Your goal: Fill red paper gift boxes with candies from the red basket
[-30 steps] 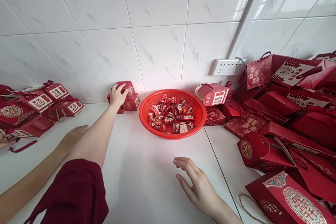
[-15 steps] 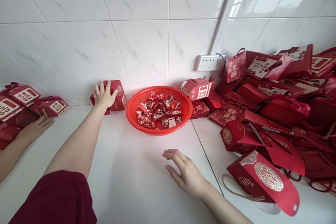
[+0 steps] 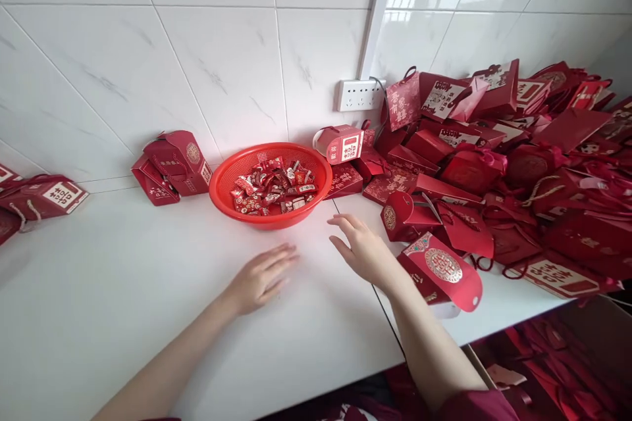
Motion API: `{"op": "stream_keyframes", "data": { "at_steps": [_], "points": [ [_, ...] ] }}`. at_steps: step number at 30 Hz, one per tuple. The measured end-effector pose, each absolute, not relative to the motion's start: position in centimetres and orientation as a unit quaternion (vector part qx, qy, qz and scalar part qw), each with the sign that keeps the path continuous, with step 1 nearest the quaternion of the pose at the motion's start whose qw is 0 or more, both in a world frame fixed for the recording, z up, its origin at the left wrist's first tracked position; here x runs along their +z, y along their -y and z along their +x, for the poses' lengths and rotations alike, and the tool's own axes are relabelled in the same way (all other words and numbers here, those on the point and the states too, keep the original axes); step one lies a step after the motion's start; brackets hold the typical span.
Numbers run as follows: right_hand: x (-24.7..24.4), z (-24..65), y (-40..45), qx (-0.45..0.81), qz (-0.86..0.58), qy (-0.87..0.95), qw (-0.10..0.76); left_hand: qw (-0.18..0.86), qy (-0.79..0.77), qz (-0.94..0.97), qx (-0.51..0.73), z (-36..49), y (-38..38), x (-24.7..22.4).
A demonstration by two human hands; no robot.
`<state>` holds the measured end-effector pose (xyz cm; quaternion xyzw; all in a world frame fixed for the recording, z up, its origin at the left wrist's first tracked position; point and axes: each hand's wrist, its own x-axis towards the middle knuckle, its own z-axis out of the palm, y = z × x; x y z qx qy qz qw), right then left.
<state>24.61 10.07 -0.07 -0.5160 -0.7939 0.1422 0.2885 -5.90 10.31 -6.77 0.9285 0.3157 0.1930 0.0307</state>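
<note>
Over the white tabletop, my left hand (image 3: 261, 279) is stretched out palm down, its fingers slightly blurred and holding nothing. Close by on the right, my right hand (image 3: 363, 250) hovers with bent fingers and thumb apart, also holding nothing. Beyond both hands stands a red plastic colander (image 3: 224, 210) with small wrapped candies (image 3: 276, 187) inside. Nearest my right hand lies a red gift box (image 3: 439, 270) with a round gold emblem and an open flap. Two red gift boxes lean together left of the colander; the taller one (image 3: 180, 161) has a looped cord handle.
A large heap of red gift boxes (image 3: 474, 164) covers the right side of the table (image 3: 123, 289). More boxes (image 3: 44, 200) sit at the far left. A power strip (image 3: 362, 95) is on the tiled wall. Below the table's right edge, an open carton holds red items (image 3: 557, 368).
My left hand has left the box beside the colander and moved right, towards my right hand. The view has swung right. Another hand at the far left has gone from view.
</note>
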Motion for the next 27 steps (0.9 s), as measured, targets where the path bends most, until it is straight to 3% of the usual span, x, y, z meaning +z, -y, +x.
{"op": "stream_keyframes", "data": {
  "at_steps": [2, 4, 8, 12, 17, 23, 27],
  "points": [
    [1.3, 26.7, -8.4, 0.148, -0.547, 0.796, 0.211, 0.136, -0.335, 0.928, 0.088, -5.3, -10.0, -7.3],
    [2.0, 29.4, -6.4, 0.119, -0.608, 0.756, 0.21, 0.188, -0.354, 0.915, 0.053, -5.1, -10.3, -7.4],
    [0.1, 34.8, -2.9, 0.014, -0.773, 0.593, 0.224, 0.209, -0.369, 0.903, 0.073, -5.4, -11.1, -7.6],
    [-3.5, 37.2, -1.2, 0.039, -0.81, 0.554, 0.187, 0.216, -0.372, 0.899, 0.086, -5.2, -10.8, -7.8],
    [-1.7, 33.7, -1.5, -0.007, -0.644, 0.739, 0.198, 0.267, -0.409, 0.852, 0.188, -4.8, -10.4, -7.7],
    [3.6, 23.9, -3.9, -0.054, -0.353, 0.926, 0.126, 0.307, -0.479, 0.729, 0.38, -6.0, -9.6, -6.6],
    [3.3, 20.8, -6.4, 0.02, -0.149, 0.959, 0.239, 0.305, -0.484, 0.688, 0.447, -7.1, -8.9, -6.2]
  ]
}}
